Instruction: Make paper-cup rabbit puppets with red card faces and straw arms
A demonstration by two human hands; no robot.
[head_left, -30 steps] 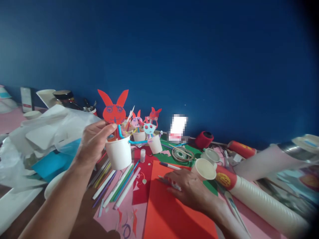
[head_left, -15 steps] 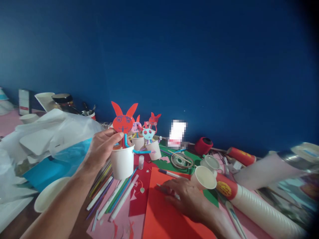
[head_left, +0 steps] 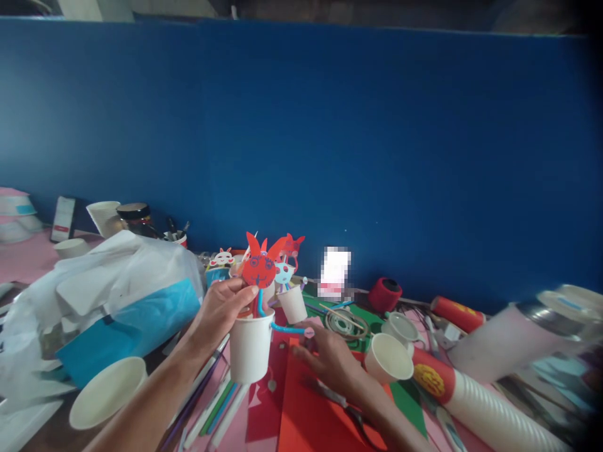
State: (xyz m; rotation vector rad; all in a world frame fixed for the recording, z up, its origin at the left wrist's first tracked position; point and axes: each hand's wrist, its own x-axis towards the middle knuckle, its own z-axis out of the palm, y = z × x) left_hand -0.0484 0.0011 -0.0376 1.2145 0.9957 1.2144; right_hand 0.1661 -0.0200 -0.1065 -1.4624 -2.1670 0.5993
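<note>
One cluttered pink table (head_left: 28, 260) — blue wall (head_left: 330, 138)

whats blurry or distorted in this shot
Head view: the right edge smears, so the foil roll is blurred; the corner beyond it goes black; a pixelated patch sits by the wall; the cup in the left hand stays fairly sharp.

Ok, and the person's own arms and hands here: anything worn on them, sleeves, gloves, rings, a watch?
Both are bare. The left hand and its forearm show no sleeve, glove or watch as far as the frame edge. The right hand is likewise ungloved, with a bare wrist. No ring is visible on either, though the fingers are small and partly hidden.
</note>
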